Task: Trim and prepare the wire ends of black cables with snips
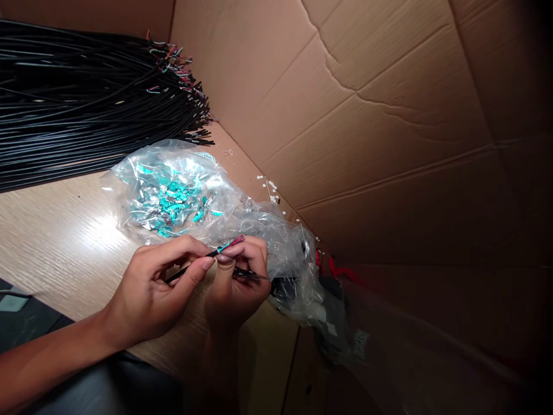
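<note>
My left hand [158, 282] pinches a thin black cable [210, 254] between thumb and fingers, close to its stripped end. Fine colored wires [233, 243], red and teal among them, fan out from that end. My right hand [239, 279] is closed beside it, with thumb and index finger against the wires. A dark, slim object [249, 274] is tucked in the curled fingers of my right hand; its kind is hard to make out. Behind both hands lies a clear plastic bag [129, 199] holding shiny teal-and-silver pieces [173, 202].
A thick bundle of black cables [86, 104] with bared ends lies at the upper left. Cardboard walls [367, 132] rise behind the wooden tabletop [56, 242]. More clear plastic [285, 242] is crumpled to the right, near small white bits [272, 190] and a red strip [341, 270].
</note>
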Demonstrator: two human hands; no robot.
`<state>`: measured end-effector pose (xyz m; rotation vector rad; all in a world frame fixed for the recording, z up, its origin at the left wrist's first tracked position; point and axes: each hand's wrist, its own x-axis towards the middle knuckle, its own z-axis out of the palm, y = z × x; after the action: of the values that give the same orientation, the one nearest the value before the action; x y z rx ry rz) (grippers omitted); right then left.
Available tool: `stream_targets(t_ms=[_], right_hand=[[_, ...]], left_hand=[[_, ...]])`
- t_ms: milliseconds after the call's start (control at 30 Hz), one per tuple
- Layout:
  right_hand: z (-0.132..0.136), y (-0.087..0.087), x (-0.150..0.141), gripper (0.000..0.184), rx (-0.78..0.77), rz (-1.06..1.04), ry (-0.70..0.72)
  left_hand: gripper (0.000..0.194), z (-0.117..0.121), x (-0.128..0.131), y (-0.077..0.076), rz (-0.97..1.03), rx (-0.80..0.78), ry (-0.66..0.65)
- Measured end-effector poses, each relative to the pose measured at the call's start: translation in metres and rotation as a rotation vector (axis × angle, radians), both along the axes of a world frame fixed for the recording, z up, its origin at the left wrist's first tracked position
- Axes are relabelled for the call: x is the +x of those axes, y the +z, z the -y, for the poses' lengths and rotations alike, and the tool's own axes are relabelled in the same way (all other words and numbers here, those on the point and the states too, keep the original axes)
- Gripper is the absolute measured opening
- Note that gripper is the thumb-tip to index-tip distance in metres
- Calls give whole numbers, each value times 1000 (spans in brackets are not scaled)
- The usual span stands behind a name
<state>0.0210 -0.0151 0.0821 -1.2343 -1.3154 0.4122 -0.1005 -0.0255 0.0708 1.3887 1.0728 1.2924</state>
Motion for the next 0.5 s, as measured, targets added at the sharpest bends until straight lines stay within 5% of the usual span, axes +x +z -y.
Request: stream_targets(t_ms=[233,500], right_hand=[[0,3,-4,20,-3,64,-29],[0,-8,0,12,50,-38,40]], left_hand=[[6,-2,1,1,-26,10,-1],[15,-8,-5,8,158,-151,-83]])
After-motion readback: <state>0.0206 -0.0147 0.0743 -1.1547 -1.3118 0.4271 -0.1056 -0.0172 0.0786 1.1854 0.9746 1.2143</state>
